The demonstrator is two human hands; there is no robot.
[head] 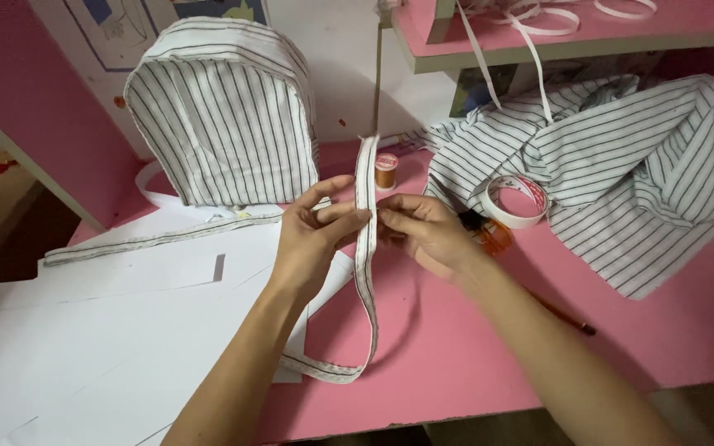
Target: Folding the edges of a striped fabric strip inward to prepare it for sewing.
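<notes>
— Where do our hands sit?

— Both meet at the striped strap (365, 248): our left hand (314, 235) just left of it, our right hand (423, 231) just right of it.

— How are the fingers set?

— Left thumb and fingertips (355, 216) pinch the strap's edge, index finger stretched above. Right fingers curl in and nip it from the other side.

— And the arms?

— Bare forearms rise from below, converging toward the strap, wrists slightly bent.

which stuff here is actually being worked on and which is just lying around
In hand:
- striped fabric strap, pinched between left hand and right hand

Lying about:
- striped backpack shell
- tape roll
- orange thread spool
- striped cloth pile
- white paper sheets
- second strap
</notes>
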